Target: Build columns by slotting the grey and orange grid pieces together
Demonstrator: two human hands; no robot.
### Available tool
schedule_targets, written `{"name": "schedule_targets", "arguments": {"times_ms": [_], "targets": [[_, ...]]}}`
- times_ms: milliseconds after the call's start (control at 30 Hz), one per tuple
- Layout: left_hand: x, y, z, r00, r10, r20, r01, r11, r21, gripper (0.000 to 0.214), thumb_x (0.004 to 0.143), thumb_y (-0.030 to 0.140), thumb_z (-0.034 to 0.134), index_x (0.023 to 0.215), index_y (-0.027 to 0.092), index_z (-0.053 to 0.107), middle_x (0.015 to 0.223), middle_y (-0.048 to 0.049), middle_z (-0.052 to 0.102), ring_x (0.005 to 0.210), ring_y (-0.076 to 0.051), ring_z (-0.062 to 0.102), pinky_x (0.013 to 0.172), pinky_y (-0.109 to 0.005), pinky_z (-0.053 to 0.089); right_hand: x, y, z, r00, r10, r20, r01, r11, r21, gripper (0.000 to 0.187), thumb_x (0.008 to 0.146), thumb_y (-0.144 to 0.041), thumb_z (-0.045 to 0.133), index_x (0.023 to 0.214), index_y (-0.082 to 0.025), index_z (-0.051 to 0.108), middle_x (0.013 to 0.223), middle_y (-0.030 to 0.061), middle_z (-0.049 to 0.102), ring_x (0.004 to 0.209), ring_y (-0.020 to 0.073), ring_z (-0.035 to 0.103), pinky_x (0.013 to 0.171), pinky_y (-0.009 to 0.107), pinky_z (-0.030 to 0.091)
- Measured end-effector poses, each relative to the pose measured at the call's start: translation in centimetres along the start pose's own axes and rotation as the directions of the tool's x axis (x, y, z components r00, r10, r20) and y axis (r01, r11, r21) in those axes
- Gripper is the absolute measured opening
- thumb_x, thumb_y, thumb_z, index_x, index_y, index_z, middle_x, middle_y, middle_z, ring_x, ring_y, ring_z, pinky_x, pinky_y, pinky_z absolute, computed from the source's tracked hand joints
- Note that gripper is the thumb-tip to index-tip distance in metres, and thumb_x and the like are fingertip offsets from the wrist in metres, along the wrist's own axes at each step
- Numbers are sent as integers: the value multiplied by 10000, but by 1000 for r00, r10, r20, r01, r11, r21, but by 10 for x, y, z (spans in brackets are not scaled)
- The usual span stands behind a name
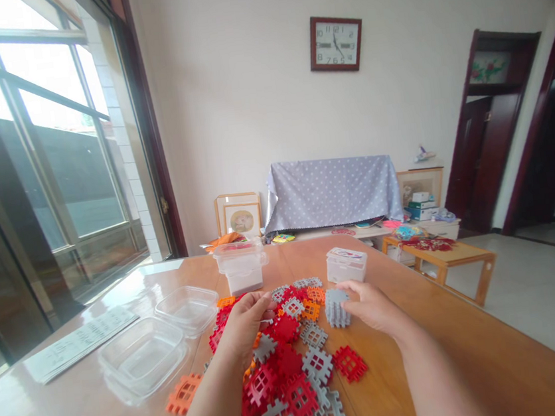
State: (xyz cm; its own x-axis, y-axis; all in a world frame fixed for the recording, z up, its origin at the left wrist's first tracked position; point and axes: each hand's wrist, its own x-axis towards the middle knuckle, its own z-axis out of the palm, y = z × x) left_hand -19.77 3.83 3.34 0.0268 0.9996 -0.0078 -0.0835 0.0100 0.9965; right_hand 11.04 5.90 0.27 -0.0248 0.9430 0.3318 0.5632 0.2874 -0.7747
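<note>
A spread pile of plastic interlocking building tiles [289, 360] in red, grey and orange covers the middle of the wooden table. Over its left side, my left hand [250, 318] is closed, thumb against fingers; what it pinches, if anything, I cannot make out. To the right of the pile stands an upright stack of grey interlocking tiles [338, 309]. My right hand [373, 305] grips this stack from its right side, with thumb and fingers at its edge. A single red tile [350, 364] lies apart, below the stack. One orange tile [184, 394] rests left of my left forearm.
Two open clear plastic containers [144, 357] sit on the left, beside written sheets [80, 344]. Stacked clear tubs [243, 268] and a lidded white box [347, 265] stand behind the pile. A low wooden table [443, 256] is on the right beyond the table [473, 346].
</note>
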Motion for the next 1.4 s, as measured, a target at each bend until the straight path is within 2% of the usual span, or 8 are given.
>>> {"name": "schedule_targets", "arguments": {"times_ms": [167, 300, 500, 833, 1000, 1100, 1233, 1400], "targets": [[3, 1, -7, 998, 32, -53, -27, 996, 90, 440, 754, 586, 716, 939, 195, 638, 954, -66, 734, 803, -164, 646, 675, -254, 426, 3, -3, -3, 994, -36, -105, 32, 999, -41, 398, 791, -280, 609, 1167, -211, 720, 1225, 85, 731, 1196, 301, 636, 1045, 462, 463], [3, 3, -13, 993, 84, -89, -69, 984, 163, 395, 736, 532, 725, 908, 184, 655, 850, -50, 712, 752, -165, 627, 637, -248, 404, 5, -1, -2, 986, 3, -169, -19, 996, -92, 404, 797, -302, 610, 1176, -210, 717, 1226, 101, 727, 1194, 307, 636, 1019, 452, 477], [-1, 6, -12, 992, 91, -90, -70, 975, 212, 432, 730, 586, 717, 899, 192, 665, 862, -57, 717, 753, -184, 629, 611, -254, 403, 5, 1, 8, 996, 2, -88, -9, 997, -73, 432, 768, -256, 611, 1181, -206, 729, 1208, 91, 738, 1145, 294, 659, 1026, 448, 483], [0, 5, -12, 993, 93, -76, -72, 966, 247, 451, 754, 607, 696, 913, 187, 660, 900, -78, 724, 783, -201, 649, 599, -256, 410, 5, 2, 11, 999, 4, -35, -6, 999, -53, 397, 765, -245, 593, 1130, -216, 746, 1071, 52, 777, 1016, 268, 708, 972, 415, 524], [-1, 7, -12, 992, 93, -79, -73, 972, 223, 489, 715, 636, 716, 902, 187, 668, 896, -76, 723, 780, -200, 646, 616, -267, 431, 2, -3, 12, 999, 7, -47, -9, 1000, -28, 376, 755, -276, 633, 1107, -219, 750, 1000, 44, 790, 991, 272, 717, 924, 400, 551], [-1, 6, -12, 992, 90, -84, -70, 974, 217, 492, 703, 636, 723, 897, 188, 670, 891, -75, 722, 776, -201, 644, 620, -269, 432, 1, -5, 10, 998, 6, -61, -9, 999, -41, 384, 758, -277, 629, 1120, -223, 746, 1039, 53, 787, 1036, 278, 708, 934, 407, 548], [4, 2, -16, 987, 111, -114, -81, 967, 242, 396, 733, 558, 706, 885, 194, 668, 822, -55, 702, 724, -187, 616, 589, -256, 396, 3, -5, 7, 995, -14, -99, 7, 998, -63, 412, 775, -255, 589, 1160, -214, 729, 1192, 76, 747, 1159, 289, 662, 1013, 443, 501], [12, -4, -29, 972, 173, -159, -99, 915, 390, 214, 724, 381, 684, 858, 214, 668, 659, -1, 608, 613, -169, 533, 564, -259, 331, 5, -8, 9, 983, -54, -178, 45, 997, -55, 376, 835, -318, 557, 1151, -197, 721, 1197, 90, 741, 1172, 283, 657, 1009, 422, 497]]}}
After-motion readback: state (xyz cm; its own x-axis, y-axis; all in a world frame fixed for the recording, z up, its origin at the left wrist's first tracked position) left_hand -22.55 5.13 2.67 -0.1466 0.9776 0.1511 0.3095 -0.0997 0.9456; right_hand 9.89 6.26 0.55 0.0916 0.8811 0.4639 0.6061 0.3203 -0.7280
